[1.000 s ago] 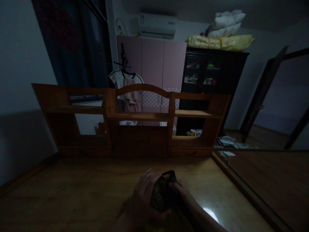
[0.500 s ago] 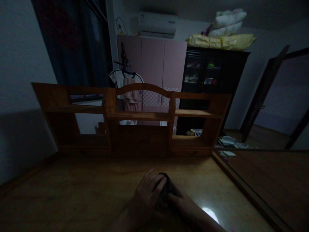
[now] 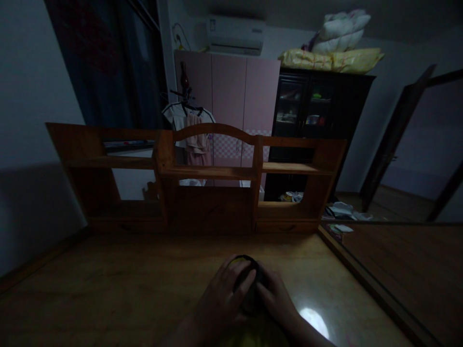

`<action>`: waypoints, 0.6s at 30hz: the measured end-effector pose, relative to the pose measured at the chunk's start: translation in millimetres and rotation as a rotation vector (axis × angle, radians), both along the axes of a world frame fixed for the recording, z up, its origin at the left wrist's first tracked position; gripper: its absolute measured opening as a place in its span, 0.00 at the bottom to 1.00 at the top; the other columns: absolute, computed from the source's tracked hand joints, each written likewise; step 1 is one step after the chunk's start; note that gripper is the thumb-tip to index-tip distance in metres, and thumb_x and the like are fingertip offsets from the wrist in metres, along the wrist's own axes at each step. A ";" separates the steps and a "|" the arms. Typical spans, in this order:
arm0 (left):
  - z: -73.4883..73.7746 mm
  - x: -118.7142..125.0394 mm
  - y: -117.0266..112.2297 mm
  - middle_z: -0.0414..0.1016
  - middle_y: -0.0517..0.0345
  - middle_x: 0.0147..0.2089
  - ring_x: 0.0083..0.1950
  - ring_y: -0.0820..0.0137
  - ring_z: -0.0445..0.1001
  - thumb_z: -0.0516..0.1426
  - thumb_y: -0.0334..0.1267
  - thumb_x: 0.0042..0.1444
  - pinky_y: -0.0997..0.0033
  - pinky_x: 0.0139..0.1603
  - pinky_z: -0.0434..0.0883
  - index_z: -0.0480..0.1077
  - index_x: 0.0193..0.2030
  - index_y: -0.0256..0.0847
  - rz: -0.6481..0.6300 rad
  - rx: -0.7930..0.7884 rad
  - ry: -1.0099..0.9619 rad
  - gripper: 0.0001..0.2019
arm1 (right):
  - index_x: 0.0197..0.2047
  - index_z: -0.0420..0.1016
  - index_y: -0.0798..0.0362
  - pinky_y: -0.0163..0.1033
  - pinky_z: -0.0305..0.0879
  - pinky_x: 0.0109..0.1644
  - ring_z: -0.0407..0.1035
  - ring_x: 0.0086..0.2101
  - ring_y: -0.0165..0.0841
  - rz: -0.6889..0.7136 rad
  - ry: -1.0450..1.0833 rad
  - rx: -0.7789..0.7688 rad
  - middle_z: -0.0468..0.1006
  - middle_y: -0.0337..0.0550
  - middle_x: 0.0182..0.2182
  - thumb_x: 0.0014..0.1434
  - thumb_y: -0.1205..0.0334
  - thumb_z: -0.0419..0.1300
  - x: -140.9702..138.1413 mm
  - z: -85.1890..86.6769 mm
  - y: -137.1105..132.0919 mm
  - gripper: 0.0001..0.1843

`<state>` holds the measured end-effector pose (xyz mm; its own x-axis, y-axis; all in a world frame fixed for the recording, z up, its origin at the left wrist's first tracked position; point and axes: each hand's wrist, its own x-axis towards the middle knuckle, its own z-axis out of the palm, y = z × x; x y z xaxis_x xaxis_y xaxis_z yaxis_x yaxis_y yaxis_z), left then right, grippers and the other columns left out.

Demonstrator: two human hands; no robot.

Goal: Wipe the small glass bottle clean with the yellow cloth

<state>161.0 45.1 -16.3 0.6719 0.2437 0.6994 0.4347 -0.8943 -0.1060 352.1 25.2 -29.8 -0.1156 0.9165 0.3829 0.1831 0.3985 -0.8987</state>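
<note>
Left hand (image 3: 227, 291) and right hand (image 3: 277, 295) holding a dark rounded object (image 3: 250, 303), glossy brown wooden table (image 3: 126, 279), far brown wooden shelf (image 3: 210, 172), pink wardrobe (image 3: 227, 91) behind

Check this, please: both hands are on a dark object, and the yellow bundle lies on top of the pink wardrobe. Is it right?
Not entirely: the head view shows the yellow bundle on top of the black cabinet, not the pink wardrobe. The left hand and right hand are on the dark object.
</note>
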 end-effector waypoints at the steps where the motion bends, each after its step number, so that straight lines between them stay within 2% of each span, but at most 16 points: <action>1: -1.0 0.0 0.1 0.60 0.37 0.62 0.66 0.50 0.58 0.65 0.48 0.52 0.43 0.64 0.62 0.52 0.67 0.35 -0.019 -0.015 -0.009 0.41 | 0.46 0.78 0.53 0.42 0.68 0.46 0.73 0.41 0.44 0.005 -0.009 -0.009 0.80 0.43 0.40 0.51 0.69 0.55 0.1 4.6 0.3 0.19; 4: -3.5 0.0 0.2 0.60 0.37 0.63 0.65 0.51 0.59 0.64 0.49 0.52 0.46 0.63 0.64 0.51 0.67 0.35 -0.060 -0.041 -0.020 0.42 | 0.30 0.78 0.57 0.34 0.63 0.31 0.69 0.28 0.37 -0.027 -0.037 -0.027 0.77 0.39 0.26 0.47 0.70 0.55 1.4 13.5 0.6 0.11; 8: -5.2 0.2 1.2 0.61 0.37 0.63 0.65 0.51 0.60 0.64 0.49 0.52 0.46 0.63 0.65 0.51 0.67 0.36 -0.064 -0.038 -0.016 0.41 | 0.28 0.76 0.58 0.33 0.60 0.30 0.67 0.27 0.36 -0.052 -0.087 0.005 0.75 0.38 0.25 0.48 0.69 0.55 3.5 11.8 0.4 0.08; 12: -3.7 -0.1 2.0 0.63 0.39 0.63 0.64 0.52 0.62 0.63 0.50 0.52 0.45 0.63 0.64 0.52 0.67 0.36 -0.036 -0.077 -0.002 0.41 | 0.35 0.78 0.57 0.34 0.61 0.32 0.69 0.29 0.37 -0.056 -0.143 0.032 0.77 0.39 0.27 0.51 0.68 0.54 4.5 5.5 0.8 0.11; 15: -2.7 -0.7 2.6 0.64 0.39 0.62 0.63 0.52 0.63 0.64 0.48 0.52 0.46 0.63 0.64 0.52 0.67 0.35 -0.011 -0.117 0.000 0.41 | 0.42 0.78 0.55 0.36 0.64 0.37 0.71 0.34 0.39 -0.063 -0.167 0.027 0.79 0.41 0.34 0.51 0.70 0.54 4.2 3.8 0.2 0.16; 18: -4.8 -1.2 4.3 0.63 0.39 0.63 0.63 0.52 0.63 0.64 0.45 0.51 0.46 0.64 0.64 0.51 0.67 0.36 -0.002 -0.144 -0.012 0.41 | 0.48 0.76 0.54 0.40 0.67 0.43 0.72 0.38 0.41 -0.007 -0.108 0.011 0.79 0.43 0.38 0.53 0.69 0.56 2.6 6.3 -1.8 0.19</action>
